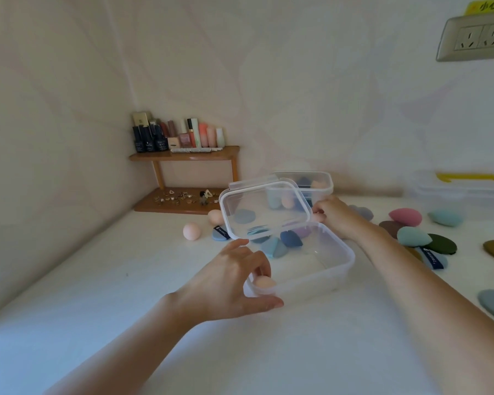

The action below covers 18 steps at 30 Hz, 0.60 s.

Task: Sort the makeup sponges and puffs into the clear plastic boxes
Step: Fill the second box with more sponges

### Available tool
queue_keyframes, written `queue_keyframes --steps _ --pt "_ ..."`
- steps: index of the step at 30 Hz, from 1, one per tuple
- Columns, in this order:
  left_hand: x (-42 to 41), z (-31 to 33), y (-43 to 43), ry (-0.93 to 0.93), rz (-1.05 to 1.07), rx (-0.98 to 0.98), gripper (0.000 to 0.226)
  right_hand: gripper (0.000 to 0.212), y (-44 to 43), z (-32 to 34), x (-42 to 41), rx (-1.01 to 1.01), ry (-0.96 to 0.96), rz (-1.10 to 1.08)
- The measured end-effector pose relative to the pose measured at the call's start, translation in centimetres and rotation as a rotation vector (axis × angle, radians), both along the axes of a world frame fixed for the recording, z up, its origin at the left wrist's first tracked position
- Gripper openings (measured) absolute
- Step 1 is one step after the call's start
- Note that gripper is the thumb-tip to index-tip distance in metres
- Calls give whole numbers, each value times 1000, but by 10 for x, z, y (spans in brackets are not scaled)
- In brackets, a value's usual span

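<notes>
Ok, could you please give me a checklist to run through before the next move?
1. Lid raised off the box: ok, the right hand holds it tilted up by its edge.
2. Peach sponge inside the box: cannot tell, it sits at the near corner under the left hand.
3. Left grip let go of it: cannot tell.
4. Room in the box: ok, the near half is bare.
5. Table cleared of loose sponges: not ok, several lie on both sides of the box.

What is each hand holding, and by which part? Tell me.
Left hand holds the peach sponge by its top; right hand grips the clear lid by its right edge.
</notes>
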<state>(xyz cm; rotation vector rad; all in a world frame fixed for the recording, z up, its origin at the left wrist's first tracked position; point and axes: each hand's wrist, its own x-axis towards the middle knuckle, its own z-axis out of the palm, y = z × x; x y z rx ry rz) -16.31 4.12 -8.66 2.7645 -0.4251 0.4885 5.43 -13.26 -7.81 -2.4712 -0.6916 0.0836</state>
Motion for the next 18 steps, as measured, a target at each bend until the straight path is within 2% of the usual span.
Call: queue_keyframes --steps 2,3,7,10,13,16,18 --pt "1 1 -1 19 -6 4 40 9 -5 4 3 -91 -73 -1" --pt "1 1 -1 17 -18 11 38 16 -8 9 3 -59 -94 -22" --pt "1 0 1 26 -20 22 41 33 -23 50 -9 241 -144 -67" --pt "3 -1 -1 20 -46 17 45 20 -23 76 -49 314 121 265" --pt "4 -2 -3 -10 -63 13 44 21 -8 74 -83 106 256 536" --pt "4 -4 -4 -26 -49 0 42 27 11 57 -99 -135 161 515" --pt "3 -3 -4 -22 -38 -14 40 26 19 49 -108 -210 146 484"
